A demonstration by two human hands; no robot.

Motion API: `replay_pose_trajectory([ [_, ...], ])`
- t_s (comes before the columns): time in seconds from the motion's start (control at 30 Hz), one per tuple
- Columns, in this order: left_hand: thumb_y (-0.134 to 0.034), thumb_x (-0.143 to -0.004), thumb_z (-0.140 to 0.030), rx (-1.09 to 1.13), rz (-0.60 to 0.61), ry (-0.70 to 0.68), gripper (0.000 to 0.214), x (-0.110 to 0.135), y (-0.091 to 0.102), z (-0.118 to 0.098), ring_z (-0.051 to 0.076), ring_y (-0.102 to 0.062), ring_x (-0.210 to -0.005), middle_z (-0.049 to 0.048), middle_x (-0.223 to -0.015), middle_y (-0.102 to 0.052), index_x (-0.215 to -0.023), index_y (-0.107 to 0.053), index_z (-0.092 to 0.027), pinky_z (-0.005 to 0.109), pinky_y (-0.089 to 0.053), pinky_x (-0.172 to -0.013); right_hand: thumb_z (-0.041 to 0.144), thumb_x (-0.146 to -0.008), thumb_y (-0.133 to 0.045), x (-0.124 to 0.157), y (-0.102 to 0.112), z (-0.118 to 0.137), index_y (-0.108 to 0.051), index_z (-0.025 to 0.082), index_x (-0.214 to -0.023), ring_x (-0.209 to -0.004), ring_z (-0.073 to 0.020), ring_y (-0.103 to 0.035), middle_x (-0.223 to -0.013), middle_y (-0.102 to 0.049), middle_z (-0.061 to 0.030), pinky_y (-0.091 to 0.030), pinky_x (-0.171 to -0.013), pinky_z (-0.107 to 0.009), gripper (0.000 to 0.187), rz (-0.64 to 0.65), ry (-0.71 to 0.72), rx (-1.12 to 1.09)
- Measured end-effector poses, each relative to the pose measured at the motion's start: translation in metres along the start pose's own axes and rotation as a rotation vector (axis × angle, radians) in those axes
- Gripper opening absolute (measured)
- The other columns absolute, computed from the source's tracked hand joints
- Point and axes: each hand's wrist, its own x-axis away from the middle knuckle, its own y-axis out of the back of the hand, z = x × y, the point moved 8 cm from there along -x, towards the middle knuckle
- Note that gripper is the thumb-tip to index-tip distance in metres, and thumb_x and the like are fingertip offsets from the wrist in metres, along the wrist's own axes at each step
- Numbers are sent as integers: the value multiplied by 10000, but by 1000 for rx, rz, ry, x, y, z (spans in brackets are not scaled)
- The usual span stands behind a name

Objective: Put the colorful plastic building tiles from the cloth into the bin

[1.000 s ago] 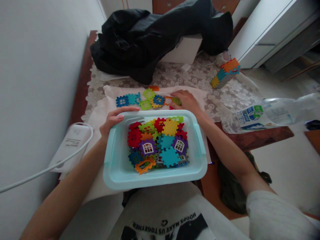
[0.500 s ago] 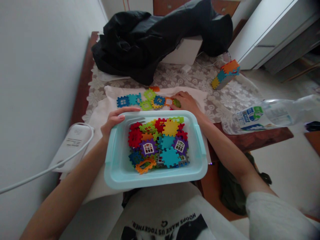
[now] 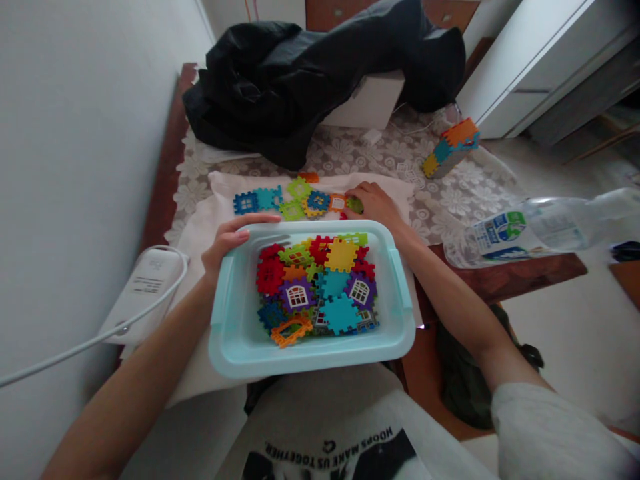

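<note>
My left hand is closed around the left back rim of a light blue plastic bin. Inside the bin lies a heap of interlocking building tiles in red, yellow, purple, blue, orange and grey, some with white window inserts. Past the bin's far edge, my right hand curls its fingers around a green tile on a pale cloth; the bin's rim partly hides this hand. Beside it is an orange tile with a white window. Farther left lie loose blue tiles and lime tiles.
A joined block of tiles stands at the right on the lace tablecloth. A clear plastic bottle lies at the right edge. Black fabric covers the back, and a white device with a cable sits left.
Almost nothing differs. The fingers of my right hand have shifted very slightly at the green tile; my left hand and the bin stay in place.
</note>
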Motion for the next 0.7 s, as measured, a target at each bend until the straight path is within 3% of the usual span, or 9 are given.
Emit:
replay_pose_trajectory([
  [0.3, -821, -775, -489, -125, 6, -58, 413, 6, -17, -10, 368, -730, -1258, 123, -1063, -896, -1007, -975, -183, 380, -628, -920, 331, -1009, -710, 0, 1, -3, -859, 173, -1259, -1252, -397, -705, -1327, -808, -181, -569, -1166, -559, 332, -75, 6, -81],
  [0.4, -805, -781, -471, -91, -39, -61, 409, 7, -12, -10, 355, -735, -1265, 114, -1105, -901, -1010, -977, -178, 358, -628, -932, 330, -974, -732, 1, 7, -4, -835, 174, -1215, -1220, -372, -712, -1288, -811, -178, -570, -1149, -547, 305, -158, 12, -188],
  [0.5, -840, -759, -482, -101, 2, -40, 451, 3, -5, -6, 361, -759, -1238, 135, -1115, -900, -1040, -975, -156, 353, -652, -920, 419, -958, -776, -1, 15, -11, -779, 221, -1123, -1032, -287, -715, -1152, -801, -113, -606, -990, -470, 257, -261, -34, -437],
  [0.57, -870, -769, -501, -134, 39, -14, 478, 0, 1, -3, 369, -780, -1201, 151, -1104, -897, -1085, -968, -156, 379, -679, -934, 555, -952, -819, -4, 19, -18, -718, 259, -1056, -938, -240, -691, -1073, -770, -62, -601, -878, -409, 329, -323, -84, -673],
  [0.7, -897, -790, -529, -148, 26, 5, 473, 0, 7, -1, 383, -804, -1115, 160, -1054, -884, -1096, -939, -171, 456, -705, -983, 848, -879, -865, -5, 36, -16, -604, 292, -982, -1027, -235, -722, -1116, -728, -45, -627, -923, -389, 623, -404, -70, -1114],
])
